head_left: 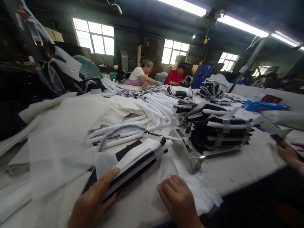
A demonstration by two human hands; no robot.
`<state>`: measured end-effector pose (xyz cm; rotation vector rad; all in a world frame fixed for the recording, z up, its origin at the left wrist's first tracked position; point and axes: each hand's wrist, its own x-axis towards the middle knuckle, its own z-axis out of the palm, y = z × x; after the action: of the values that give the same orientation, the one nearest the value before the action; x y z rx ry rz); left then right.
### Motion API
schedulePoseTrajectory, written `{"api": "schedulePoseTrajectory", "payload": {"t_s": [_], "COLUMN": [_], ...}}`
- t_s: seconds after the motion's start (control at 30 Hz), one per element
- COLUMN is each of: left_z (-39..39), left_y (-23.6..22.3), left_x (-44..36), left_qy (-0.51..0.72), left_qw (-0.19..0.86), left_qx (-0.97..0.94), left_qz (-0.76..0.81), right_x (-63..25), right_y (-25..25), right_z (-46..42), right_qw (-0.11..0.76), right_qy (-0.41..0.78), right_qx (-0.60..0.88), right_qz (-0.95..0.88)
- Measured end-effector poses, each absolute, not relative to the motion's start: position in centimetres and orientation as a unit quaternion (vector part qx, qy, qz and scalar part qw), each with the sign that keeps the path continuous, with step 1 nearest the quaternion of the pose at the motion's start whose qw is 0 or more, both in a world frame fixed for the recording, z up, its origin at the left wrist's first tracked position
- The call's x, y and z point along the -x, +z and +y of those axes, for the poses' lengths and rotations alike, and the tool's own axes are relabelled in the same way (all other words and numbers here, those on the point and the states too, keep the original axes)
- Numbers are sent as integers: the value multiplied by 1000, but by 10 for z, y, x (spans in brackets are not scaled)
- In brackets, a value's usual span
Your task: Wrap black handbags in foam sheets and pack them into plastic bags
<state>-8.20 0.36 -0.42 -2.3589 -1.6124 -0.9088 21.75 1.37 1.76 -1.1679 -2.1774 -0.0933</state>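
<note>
My left hand (95, 199) grips the near end of a black handbag (137, 157), its thumb along the lower edge and its fingers over the top. White padding and clear tape cover part of the bag, and a wrapped handle (116, 129) arches behind it. To the right, my right hand (180, 199) has its fingers curled together at the edge of a clear plastic bag (201, 186) lying flat on the table; its fingertips are partly hidden. Beyond the plastic bag stands a grey tape dispenser (187, 154).
White sheets (63, 130) are heaped on the left. White foam tubes (154, 107) lie behind the handbag, and stacked black bags (219, 130) stand to the right. A neighbour's hand (287, 152) holds a phone at the far right. Two people work across the table.
</note>
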Motion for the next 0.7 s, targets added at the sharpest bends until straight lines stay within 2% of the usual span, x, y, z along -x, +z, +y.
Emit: {"api": "schedulePoseTrajectory", "payload": {"t_s": [0.13, 0.27, 0.37, 0.47, 0.53, 0.6, 0.7], "left_z": [6, 7, 5, 4, 4, 4, 5], "left_y": [-1, -1, -2, -2, -1, 1, 6], "left_x": [80, 80, 80, 80, 80, 80, 82], "left_qy": [-310, -320, -320, -321, -326, -332, -341], "left_qw": [68, 55, 40, 22, 16, 8, -10], "left_qx": [784, 785, 785, 784, 781, 778, 771], "left_qz": [-533, -528, -528, -531, -532, -534, -538], "right_x": [-173, -136, -138, -161, -172, -173, -158], "right_y": [-5, -34, -32, -17, -11, -9, -4], "right_z": [-2, -21, -24, -10, 6, 23, 45], "right_qw": [339, 426, 437, 352, 269, 193, 134], "right_qy": [-24, -53, 37, 132, 132, 129, 174], "right_qx": [398, 260, 287, 435, 491, 480, 371], "right_qz": [-852, -865, -852, -818, -818, -846, -902]}}
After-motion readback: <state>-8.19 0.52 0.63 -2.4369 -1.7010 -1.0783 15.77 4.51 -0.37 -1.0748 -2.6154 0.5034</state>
